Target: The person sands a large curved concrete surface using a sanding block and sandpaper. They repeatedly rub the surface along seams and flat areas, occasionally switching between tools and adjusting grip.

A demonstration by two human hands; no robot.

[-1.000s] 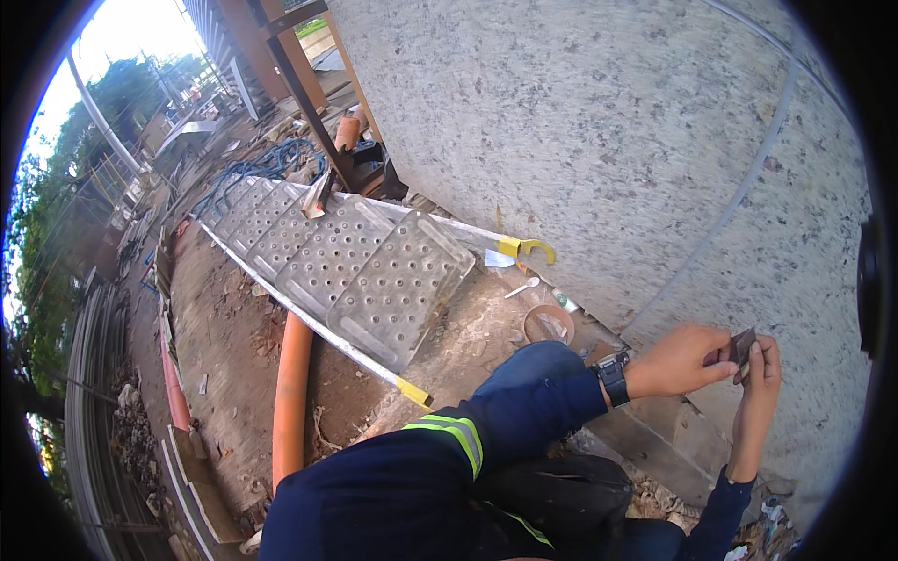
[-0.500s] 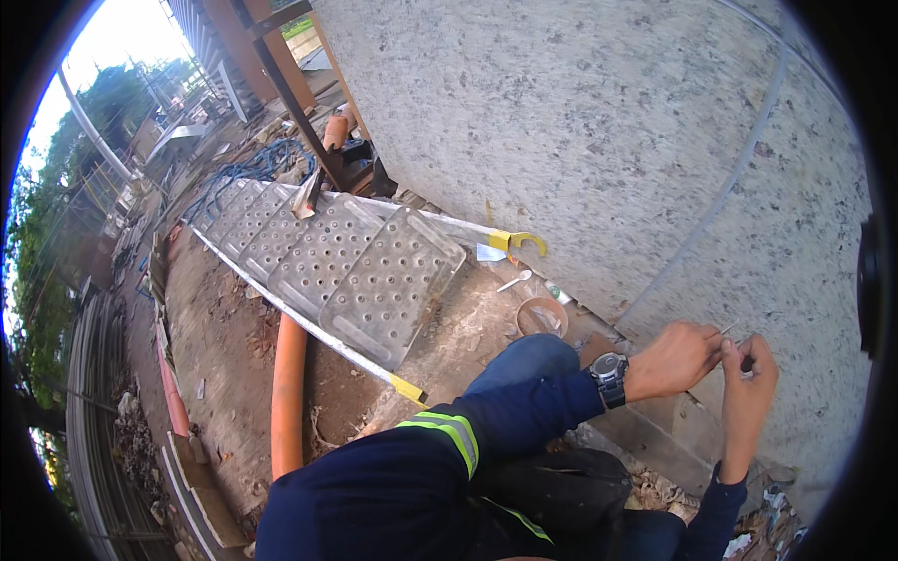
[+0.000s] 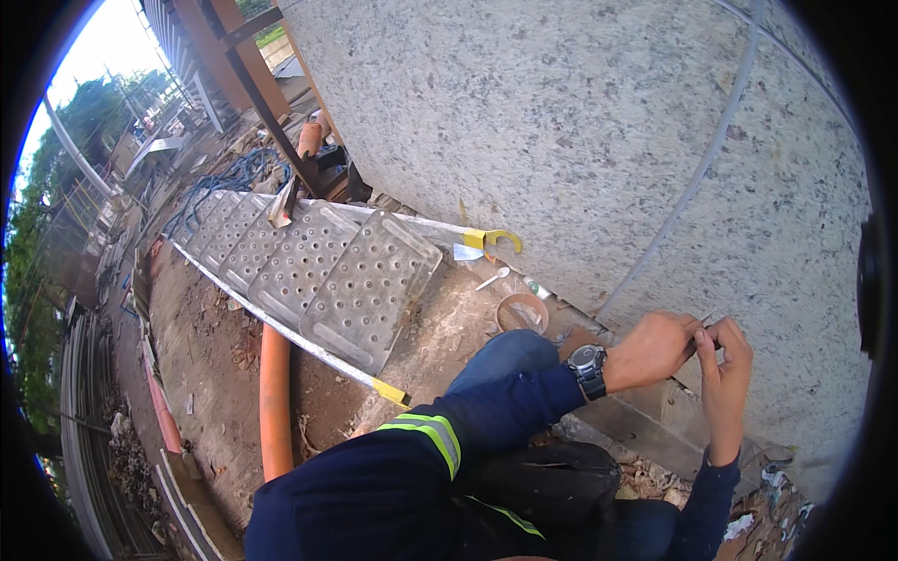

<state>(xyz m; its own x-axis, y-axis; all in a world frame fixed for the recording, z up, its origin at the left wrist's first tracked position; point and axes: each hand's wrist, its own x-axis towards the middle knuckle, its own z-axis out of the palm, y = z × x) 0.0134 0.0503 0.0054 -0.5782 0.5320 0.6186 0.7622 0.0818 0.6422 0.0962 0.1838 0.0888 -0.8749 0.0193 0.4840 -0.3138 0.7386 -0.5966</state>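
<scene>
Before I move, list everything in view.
Wall: one, speckled grey-white, right.
Perforated plank: one, grey, left.
Hook: one, yellow, beside the wall.
Long pipe: one, orange, lower left.
Cord: one tangle, blue, upper left.
Spoon: one, white, near the bowl.
Bowl: one, brownish, near the wall.
Debris: uncounted, mixed, ground.
Thin piece: one, colour unclear, pinched, lower right.
Watch: one, dark, left wrist.
Sleeves: two, navy, lower edge.
Left hand, right hand: one each, bare, lower right.

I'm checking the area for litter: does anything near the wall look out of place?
Yes: a white spoon lies on the dusty surface near the perforated metal board and round brown bowl, an odd spot for cutlery.
</scene>
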